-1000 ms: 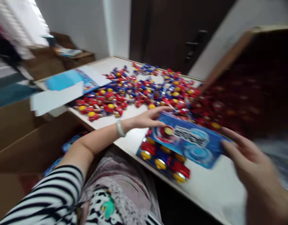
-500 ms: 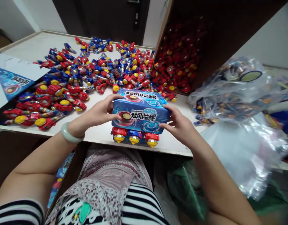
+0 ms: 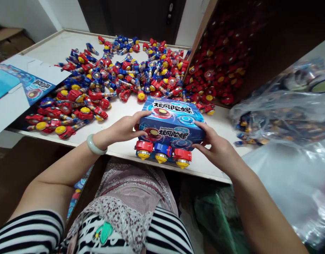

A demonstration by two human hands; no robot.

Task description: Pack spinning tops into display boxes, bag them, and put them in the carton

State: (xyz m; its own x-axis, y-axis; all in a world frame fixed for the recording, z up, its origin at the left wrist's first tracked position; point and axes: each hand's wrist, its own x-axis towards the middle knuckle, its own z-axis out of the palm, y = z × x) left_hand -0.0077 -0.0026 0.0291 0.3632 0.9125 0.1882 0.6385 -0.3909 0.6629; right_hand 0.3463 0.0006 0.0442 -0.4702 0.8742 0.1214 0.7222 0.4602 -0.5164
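A blue printed box [image 3: 171, 118] with swirl pictures and black lettering sits near the table's front edge. My left hand [image 3: 133, 127] grips its left end, thumb on the front face and fingers behind. At the right end, my right hand [image 3: 211, 143] holds the box with the thumb low and fingers along the top edge. Below the front face, three spinning-top toys stick out in a row: a red one [image 3: 143, 150], a blue one [image 3: 162, 152] and another red one [image 3: 182, 157], their yellow tips downward. What lies under the box behind them is hidden.
Many red and blue spinning-top toys [image 3: 125, 74] lie heaped across the white table [image 3: 120, 121]. An overturned brown carton [image 3: 268, 46] spills more at the right. Flattened printed card [image 3: 27, 84] is at left, a clear plastic bag [image 3: 289, 109] at far right.
The view has shifted, so the table's contents sit differently in the frame. The box has tilted so more of its top shows. Both hands keep hold of its ends.
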